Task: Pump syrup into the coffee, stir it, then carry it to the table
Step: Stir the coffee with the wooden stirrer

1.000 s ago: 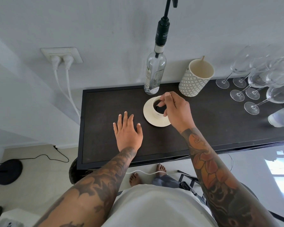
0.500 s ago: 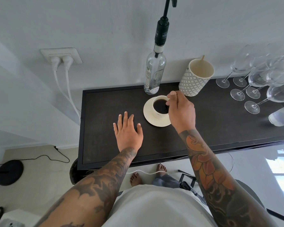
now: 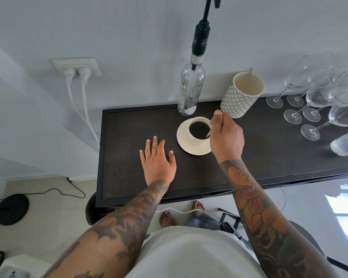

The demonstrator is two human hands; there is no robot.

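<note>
My right hand (image 3: 225,137) pinches a thin pale stirrer (image 3: 208,134), its tip dipped in the black coffee in the small cream cup (image 3: 198,130) on its round cream saucer (image 3: 184,142), near the clear glass syrup bottle (image 3: 190,91). My left hand (image 3: 158,160) lies flat and empty on the dark counter (image 3: 129,137).

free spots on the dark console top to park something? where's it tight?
Bare top: the left end, from the left hand out to the left rim of the console, and the stretch between the right hand and the wine glasses. Crowded: the back edge by the syrup bottle, patterned mug, cup on saucer, and the far right.
</note>
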